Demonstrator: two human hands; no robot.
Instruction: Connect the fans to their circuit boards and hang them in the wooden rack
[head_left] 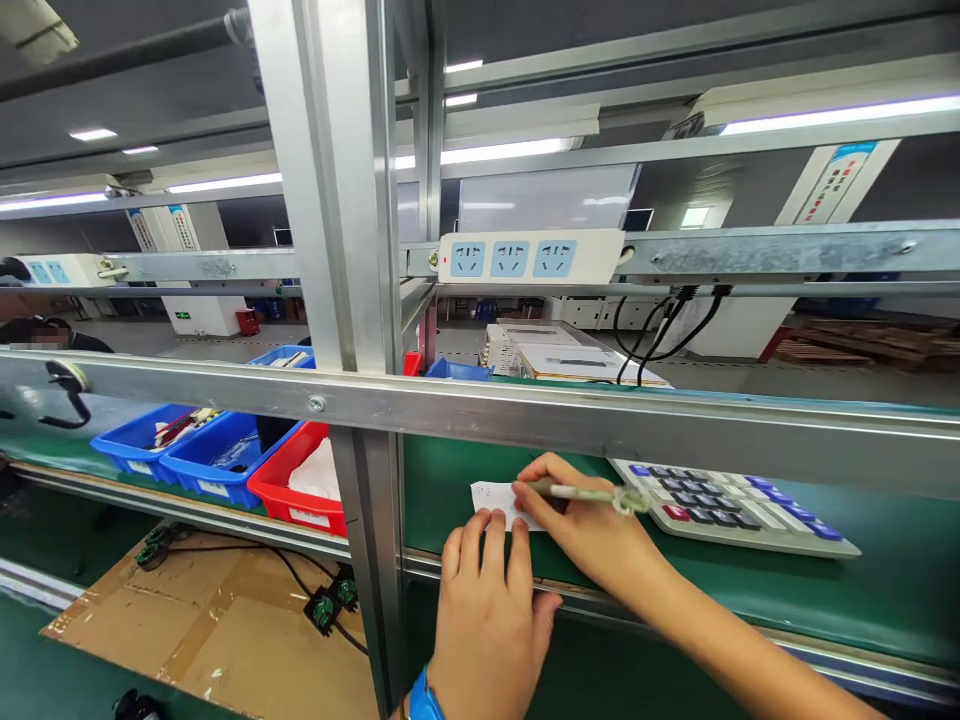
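Note:
A small white paper slip [491,497] lies on the green belt [900,570] just beyond the aluminium frame rail. My left hand [487,610] rests flat with fingers stretched out, its fingertips pressing the slip's near edge. My right hand [585,515] is closed around a pale pen [581,491], whose tip meets the slip. A loop of cord hangs at the pen's far end, next to a grey calculator [739,505] lying right of the hand.
A thick aluminium post [337,200] and crossbar [600,420] stand in front. Above hangs a white power strip [525,257]. Blue bins [202,455] and a red bin [289,485] sit left on the belt. Cardboard [217,620] with small black parts lies lower left. A person sits far left.

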